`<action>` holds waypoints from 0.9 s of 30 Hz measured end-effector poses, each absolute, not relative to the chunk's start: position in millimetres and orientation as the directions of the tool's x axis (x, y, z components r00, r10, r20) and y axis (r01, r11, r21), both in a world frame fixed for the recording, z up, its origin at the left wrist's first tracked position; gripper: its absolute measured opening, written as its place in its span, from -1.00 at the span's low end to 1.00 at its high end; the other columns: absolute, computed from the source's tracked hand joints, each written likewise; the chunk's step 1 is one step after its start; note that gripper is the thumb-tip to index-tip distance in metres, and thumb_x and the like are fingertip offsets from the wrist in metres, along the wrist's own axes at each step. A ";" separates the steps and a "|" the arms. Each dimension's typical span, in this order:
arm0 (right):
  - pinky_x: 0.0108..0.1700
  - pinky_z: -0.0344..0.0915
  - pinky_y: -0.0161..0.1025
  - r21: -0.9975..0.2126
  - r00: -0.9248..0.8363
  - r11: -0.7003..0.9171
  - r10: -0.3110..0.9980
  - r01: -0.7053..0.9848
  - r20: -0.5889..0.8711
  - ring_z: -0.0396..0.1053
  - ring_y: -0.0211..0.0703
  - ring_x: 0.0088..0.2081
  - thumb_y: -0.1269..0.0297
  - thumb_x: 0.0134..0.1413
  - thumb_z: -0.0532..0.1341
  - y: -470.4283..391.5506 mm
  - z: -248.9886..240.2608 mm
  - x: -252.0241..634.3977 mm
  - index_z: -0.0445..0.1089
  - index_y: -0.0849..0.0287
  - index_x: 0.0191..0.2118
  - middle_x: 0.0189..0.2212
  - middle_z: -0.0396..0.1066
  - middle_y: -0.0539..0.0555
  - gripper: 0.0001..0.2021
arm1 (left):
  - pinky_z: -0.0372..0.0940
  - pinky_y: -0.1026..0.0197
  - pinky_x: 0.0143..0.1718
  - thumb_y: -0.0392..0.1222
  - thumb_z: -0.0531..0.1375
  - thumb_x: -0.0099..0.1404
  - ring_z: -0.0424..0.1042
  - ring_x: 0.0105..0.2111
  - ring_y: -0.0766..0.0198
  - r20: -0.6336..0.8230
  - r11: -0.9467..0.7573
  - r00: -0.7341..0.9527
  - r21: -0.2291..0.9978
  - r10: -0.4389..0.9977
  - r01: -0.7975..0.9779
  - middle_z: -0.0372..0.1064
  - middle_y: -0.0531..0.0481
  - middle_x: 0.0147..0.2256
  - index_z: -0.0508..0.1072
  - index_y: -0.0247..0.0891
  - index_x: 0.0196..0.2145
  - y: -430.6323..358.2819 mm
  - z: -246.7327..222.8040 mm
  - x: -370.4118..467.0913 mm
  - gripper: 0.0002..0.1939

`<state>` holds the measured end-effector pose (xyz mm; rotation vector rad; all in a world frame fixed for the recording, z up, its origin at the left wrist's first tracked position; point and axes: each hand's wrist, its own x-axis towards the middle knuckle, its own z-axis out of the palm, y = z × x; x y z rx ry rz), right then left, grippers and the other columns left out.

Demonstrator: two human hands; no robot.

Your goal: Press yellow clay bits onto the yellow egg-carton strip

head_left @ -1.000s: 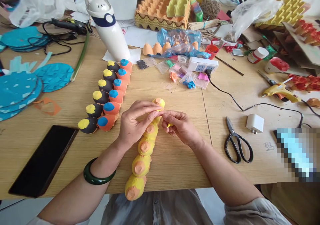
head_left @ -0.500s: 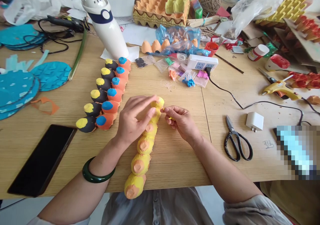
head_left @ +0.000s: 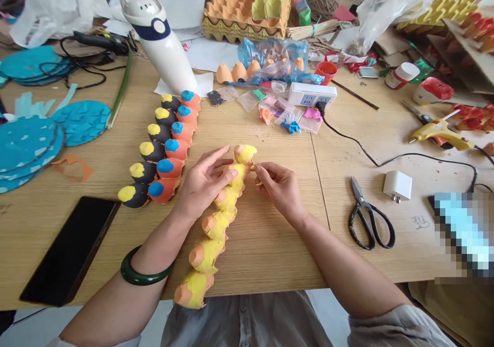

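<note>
A strip of egg-carton cups (head_left: 216,225), coated in yellow with bare orange tips, lies lengthwise in front of me, its near end over the table edge. My left hand (head_left: 204,182) holds the strip near its far end, thumb on one cup. My right hand (head_left: 278,187) pinches a small bit of yellow clay (head_left: 260,183) against the strip's right side, close to the far cups. To the left stand a black strip with yellow tips (head_left: 152,151) and an orange strip with blue tips (head_left: 176,148), side by side.
A dark phone (head_left: 71,249) lies at the left, black-handled scissors (head_left: 371,223) at the right. Behind are a white bottle (head_left: 165,54), a power strip (head_left: 312,95) with its cable, clay packets (head_left: 285,115) and egg trays (head_left: 243,7). A yellow glue gun (head_left: 440,131) is far right.
The yellow strip has rolled onto its side, and its near end has swung left. My left fingers have come off the farthest cup, which is now uncovered.
</note>
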<state>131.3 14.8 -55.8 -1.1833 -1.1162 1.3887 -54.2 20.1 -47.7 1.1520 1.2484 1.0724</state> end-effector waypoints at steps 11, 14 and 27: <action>-0.41 0.28 -0.30 -0.755 -0.159 0.459 0.885 0.468 0.438 0.35 -0.29 -0.48 0.40 0.36 0.09 3.8 -65.3 137.4 0.54 0.19 0.04 -0.41 0.54 0.05 -0.70 | 0.29 0.20 -0.43 0.04 0.47 0.03 0.49 -0.37 0.16 -0.492 0.517 0.167 0.838 0.854 -0.173 0.57 0.02 -0.33 0.64 0.05 -0.04 20.7 -24.2 -51.7 -0.51; -0.43 0.26 -0.32 -0.694 -0.192 0.523 0.845 0.495 0.500 0.33 -0.31 -0.51 0.45 0.36 0.09 4.4 -66.1 138.4 0.52 0.24 0.03 -0.42 0.54 0.05 -0.71 | 0.26 0.21 -0.45 0.01 0.42 0.09 0.42 -0.46 0.25 -0.491 0.532 0.226 0.826 0.842 -0.185 0.54 0.03 -0.35 0.63 0.06 -0.02 20.3 -22.7 -52.7 -0.55; -0.49 0.13 -0.26 -0.255 -0.394 0.698 0.624 0.669 0.674 0.29 -0.26 -0.50 0.53 0.37 0.08 5.0 -59.7 138.6 0.42 0.20 0.17 -0.53 0.47 -0.08 -0.64 | 0.30 0.27 -0.44 -0.03 0.30 0.22 0.45 -0.27 0.16 -0.416 0.486 0.314 0.853 0.853 -0.191 0.53 0.02 -0.21 0.61 0.03 -0.05 18.1 -20.7 -52.6 -0.68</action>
